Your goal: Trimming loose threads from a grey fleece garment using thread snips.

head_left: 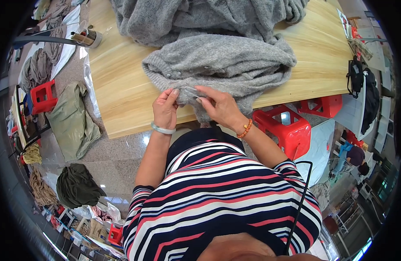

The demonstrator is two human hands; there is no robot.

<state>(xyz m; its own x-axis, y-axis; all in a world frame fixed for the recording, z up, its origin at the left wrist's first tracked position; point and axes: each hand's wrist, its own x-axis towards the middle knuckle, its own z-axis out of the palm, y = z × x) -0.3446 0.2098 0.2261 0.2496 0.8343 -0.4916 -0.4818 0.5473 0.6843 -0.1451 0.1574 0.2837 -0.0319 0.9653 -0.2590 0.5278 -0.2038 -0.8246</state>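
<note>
While the grey knitted garment (pixel 226 56) lies left-to-right across the table (pixel 122 100) ahead of you, your left hand (pixel 165 109) pinches its near edge; your right hand (pixel 227 111) touches alongside, grip unclear.

Grey knit garment (pixel 226 52) lay crumpled on the wooden table (pixel 122 95).
Fuzzy and loosely folded, it showed small shiny spots; part drooped over the near edge.
</note>
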